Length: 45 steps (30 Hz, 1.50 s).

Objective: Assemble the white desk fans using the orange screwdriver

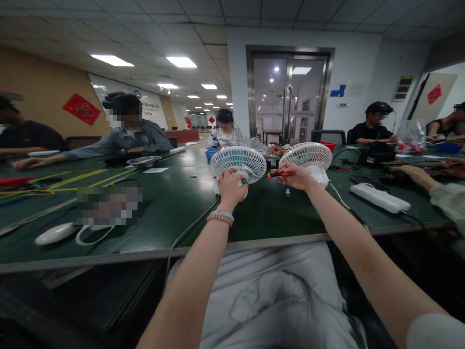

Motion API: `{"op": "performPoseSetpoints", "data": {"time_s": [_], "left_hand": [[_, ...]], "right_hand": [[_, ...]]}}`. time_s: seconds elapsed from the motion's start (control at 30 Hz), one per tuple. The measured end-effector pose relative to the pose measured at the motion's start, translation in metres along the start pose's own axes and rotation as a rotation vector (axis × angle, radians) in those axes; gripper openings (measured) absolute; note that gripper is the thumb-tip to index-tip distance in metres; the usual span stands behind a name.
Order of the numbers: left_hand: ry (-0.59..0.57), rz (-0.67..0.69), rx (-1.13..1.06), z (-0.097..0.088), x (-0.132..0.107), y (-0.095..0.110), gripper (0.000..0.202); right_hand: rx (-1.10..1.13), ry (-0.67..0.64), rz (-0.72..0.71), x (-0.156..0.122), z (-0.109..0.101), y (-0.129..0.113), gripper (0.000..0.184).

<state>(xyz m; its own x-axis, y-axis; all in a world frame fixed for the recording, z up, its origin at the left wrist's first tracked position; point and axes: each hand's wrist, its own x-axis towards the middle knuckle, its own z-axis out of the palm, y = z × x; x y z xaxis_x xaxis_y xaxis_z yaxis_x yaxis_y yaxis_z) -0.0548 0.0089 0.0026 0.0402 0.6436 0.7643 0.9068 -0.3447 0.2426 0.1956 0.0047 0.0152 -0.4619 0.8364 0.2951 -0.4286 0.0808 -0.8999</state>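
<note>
Two small white desk fans stand on the green table in front of me. My left hand (232, 186) grips the left fan (238, 160) at the back of its cage, around the housing. A small teal bit shows at its fingertips; I cannot make out what it is. Between the fans, my right hand (298, 176) holds a screwdriver (280, 173) with an orange and black handle, pointing left toward the left fan but apart from it. The right fan (307, 156) is just behind my right hand. A small pale blue piece (287, 192) lies on the table below the screwdriver.
A white power strip (379, 197) and a black device (377, 153) are at the right. Cables run over the front edge of the table (145, 254). A white oval object (55, 234) lies front left, a metal dish (144, 161) farther back. Several people sit around.
</note>
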Motion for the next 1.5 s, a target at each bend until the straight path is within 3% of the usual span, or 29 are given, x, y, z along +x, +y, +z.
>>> {"op": "performPoseSetpoints", "data": {"time_s": [0.2,0.77,1.5], "left_hand": [[-0.021,-0.011,0.014,-0.001,0.0,0.001,0.017],[-0.009,0.002,0.002,-0.001,-0.001,0.001,0.015],[-0.019,0.002,0.007,-0.002,-0.001,0.002,0.016]], "right_hand": [[-0.02,-0.007,-0.046,-0.002,0.002,0.002,0.038],[-0.244,0.131,-0.286,0.003,0.011,0.005,0.035],[-0.213,0.125,-0.306,0.003,0.014,0.006,0.032]]}}
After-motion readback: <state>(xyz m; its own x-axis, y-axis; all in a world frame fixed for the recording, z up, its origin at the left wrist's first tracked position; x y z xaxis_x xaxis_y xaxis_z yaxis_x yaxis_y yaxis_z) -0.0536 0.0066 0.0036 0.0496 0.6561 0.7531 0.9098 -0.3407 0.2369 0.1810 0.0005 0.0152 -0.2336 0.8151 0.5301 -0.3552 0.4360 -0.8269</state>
